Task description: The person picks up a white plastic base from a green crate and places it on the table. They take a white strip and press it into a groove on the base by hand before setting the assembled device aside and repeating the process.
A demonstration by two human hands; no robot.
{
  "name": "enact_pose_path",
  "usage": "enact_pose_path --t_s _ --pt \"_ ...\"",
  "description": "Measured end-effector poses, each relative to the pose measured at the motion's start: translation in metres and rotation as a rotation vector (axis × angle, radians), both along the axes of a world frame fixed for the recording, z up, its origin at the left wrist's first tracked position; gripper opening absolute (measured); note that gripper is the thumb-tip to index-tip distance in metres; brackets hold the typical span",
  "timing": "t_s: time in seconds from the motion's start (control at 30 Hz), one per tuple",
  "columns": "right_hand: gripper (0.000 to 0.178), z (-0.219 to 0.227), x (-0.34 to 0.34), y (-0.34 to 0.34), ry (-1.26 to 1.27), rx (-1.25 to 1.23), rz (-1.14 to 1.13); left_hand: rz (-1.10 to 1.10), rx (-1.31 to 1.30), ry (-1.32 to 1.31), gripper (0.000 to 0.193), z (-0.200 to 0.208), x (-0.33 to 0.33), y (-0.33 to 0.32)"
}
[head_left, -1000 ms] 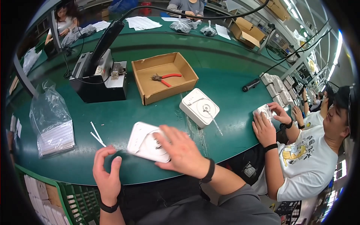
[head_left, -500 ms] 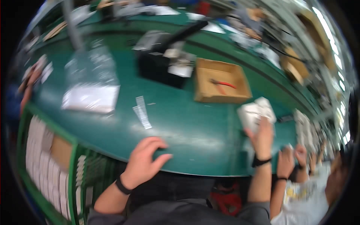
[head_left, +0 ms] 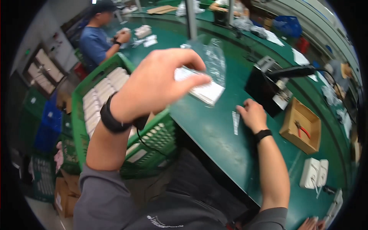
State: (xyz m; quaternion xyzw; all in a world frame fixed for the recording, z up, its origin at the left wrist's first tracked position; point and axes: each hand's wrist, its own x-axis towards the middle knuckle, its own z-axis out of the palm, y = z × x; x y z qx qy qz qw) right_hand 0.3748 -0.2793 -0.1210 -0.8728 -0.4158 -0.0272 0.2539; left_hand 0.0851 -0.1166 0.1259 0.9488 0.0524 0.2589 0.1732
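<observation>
My left hand (head_left: 161, 78) is raised above the table's left edge, a black band on its wrist. Its thumb and curled fingers stand apart, and I see nothing held between them. Beyond the fingertips lies a clear plastic bag (head_left: 215, 57) with a white stack (head_left: 209, 94) at its near end, partly hidden by that hand. My right hand (head_left: 255, 115), also banded, rests on the green table with thumb and fingers apart. Its fingertips touch or nearly touch the end of white label strips (head_left: 235, 124); the covered end is hidden.
A green crate (head_left: 78, 126) of white boxes stands left of the table (head_left: 214, 130). To the right are a black device (head_left: 264, 88), a cardboard tray (head_left: 299, 142) with red-handled pliers (head_left: 303, 130), and white corded blocks (head_left: 314, 172). A person in blue (head_left: 96, 44) works at far left.
The view has swung left. My right hand has let go of the white bundle at the right and come to the label strips. My left hand has lifted toward the bag and crate.
</observation>
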Motion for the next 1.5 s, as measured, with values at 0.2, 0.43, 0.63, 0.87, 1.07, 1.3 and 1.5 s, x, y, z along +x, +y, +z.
enact_pose_path --t_s 0.2,0.43,0.63,0.87,1.07,1.3,1.5 --pt "0.018 0.003 0.016 0.001 0.158 0.006 0.073 0.538 -0.001 0.246 0.036 -0.022 -0.083 0.143" --pt "0.011 0.021 0.002 -0.103 0.142 -0.019 0.263 0.805 0.044 0.827 0.044 -0.139 -0.175 0.266" --pt "0.01 0.044 -0.061 -0.176 0.148 -0.018 0.151 0.909 0.128 0.725 0.054 -0.213 -0.195 0.318" --pt "0.009 0.045 -0.121 -0.204 -0.07 -0.077 0.021 1.096 0.023 0.741 0.071 -0.261 -0.191 0.385" --pt "0.008 0.049 -0.112 -0.207 -0.038 -0.068 0.051 1.093 0.352 0.854 0.067 -0.281 -0.192 0.431" --pt "0.008 0.031 -0.088 -0.217 0.058 0.04 0.053 0.887 0.16 0.685 0.051 -0.239 -0.187 0.428" --pt "0.009 0.057 -0.065 -0.234 0.517 0.226 -0.04 0.606 -0.302 0.173 0.032 -0.108 -0.259 0.428"
